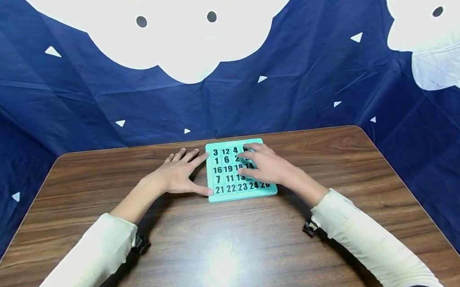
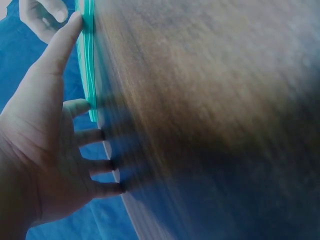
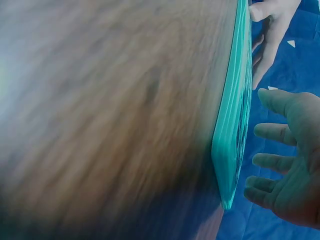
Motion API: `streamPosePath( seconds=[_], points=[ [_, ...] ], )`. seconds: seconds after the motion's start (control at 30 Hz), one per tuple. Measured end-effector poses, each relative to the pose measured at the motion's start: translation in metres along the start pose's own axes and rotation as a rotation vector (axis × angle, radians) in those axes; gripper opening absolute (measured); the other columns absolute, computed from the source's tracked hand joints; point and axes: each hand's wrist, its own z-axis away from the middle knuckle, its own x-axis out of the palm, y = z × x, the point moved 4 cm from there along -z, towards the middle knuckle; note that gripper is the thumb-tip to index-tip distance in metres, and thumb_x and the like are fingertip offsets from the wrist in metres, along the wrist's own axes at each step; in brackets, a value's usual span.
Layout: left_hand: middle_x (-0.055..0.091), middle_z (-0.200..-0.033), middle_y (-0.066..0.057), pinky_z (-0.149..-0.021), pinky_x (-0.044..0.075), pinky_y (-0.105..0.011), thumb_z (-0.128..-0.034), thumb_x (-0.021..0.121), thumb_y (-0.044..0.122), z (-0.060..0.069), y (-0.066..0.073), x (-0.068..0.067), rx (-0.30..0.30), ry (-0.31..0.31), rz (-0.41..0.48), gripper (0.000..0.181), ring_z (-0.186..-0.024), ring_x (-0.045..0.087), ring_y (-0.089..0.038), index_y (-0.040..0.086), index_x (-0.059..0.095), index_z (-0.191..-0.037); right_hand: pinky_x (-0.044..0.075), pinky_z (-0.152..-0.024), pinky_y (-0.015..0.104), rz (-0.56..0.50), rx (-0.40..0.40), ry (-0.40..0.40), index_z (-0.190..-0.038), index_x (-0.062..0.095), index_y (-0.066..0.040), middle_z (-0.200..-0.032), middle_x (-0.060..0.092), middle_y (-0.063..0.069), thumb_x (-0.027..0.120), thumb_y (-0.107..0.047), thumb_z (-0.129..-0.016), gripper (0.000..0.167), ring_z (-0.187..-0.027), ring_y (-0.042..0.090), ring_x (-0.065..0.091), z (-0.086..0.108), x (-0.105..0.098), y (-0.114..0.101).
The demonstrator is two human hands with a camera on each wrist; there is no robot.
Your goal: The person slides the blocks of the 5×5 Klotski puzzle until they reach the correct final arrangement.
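A flat teal number board [image 1: 230,195] lies on the wooden table, its printed numbers in rows; some on the right are covered by a hand. The left hand [image 1: 175,175] spreads its fingers beside the board, thumb and index finger touching its left edge; the left wrist view shows this hand [image 2: 45,135] with the thumb at the teal edge [image 2: 89,60]. Over the board's right part is the right hand [image 1: 268,164], fingers apart and slightly bent. In the right wrist view that hand [image 3: 295,155] is above the board's face [image 3: 227,150], holding nothing.
The brown wooden table [image 1: 162,266] extends around the board, with a bright reflection near the front. Behind it and at the sides hangs a blue cloth [image 1: 227,107] with white cloud shapes and small triangles. Dark devices are strapped at both wrists.
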Motion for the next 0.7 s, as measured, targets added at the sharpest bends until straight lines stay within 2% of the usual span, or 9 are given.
streamPosePath(
  seconds=[0.2, 0.33, 0.7],
  points=[
    [0.006, -0.193, -0.01, -0.139, 0.002, -0.079, -0.0805, 0.069, 0.1, 0.0, 0.0, 0.001, 0.001, -0.011, 0.003, 0.135, -0.177, -0.004, -0.051, 0.038, 0.008, -0.184, 0.022, -0.137, 0.078, 0.026, 0.007, -0.034, -0.166, 0.059, -0.018, -0.184, 0.034, 0.022, 0.06, -0.052, -0.116, 0.061, -0.175, 0.052, 0.018, -0.012, 0.005, -0.01],
    [0.006, -0.193, -0.011, -0.138, 0.003, -0.08, -0.0816, 0.068, 0.1, -0.001, -0.001, 0.002, 0.005, -0.01, 0.007, 0.134, -0.177, -0.003, -0.052, 0.038, 0.007, -0.184, 0.019, -0.138, 0.078, 0.04, -0.001, -0.046, -0.165, 0.061, -0.02, -0.185, 0.032, 0.02, 0.059, -0.055, -0.116, 0.06, -0.175, 0.051, 0.016, -0.015, 0.006, -0.014],
    [0.005, -0.193, -0.009, -0.139, 0.001, -0.078, -0.0815, 0.069, 0.099, 0.002, 0.0, 0.001, 0.006, -0.004, 0.005, 0.133, -0.177, -0.006, -0.05, 0.039, 0.008, -0.184, 0.021, -0.137, 0.078, 0.066, 0.077, 0.017, -0.157, 0.069, -0.015, -0.186, 0.03, 0.019, 0.067, -0.055, -0.111, 0.061, -0.174, 0.052, 0.019, -0.003, -0.008, 0.0]
  ],
)
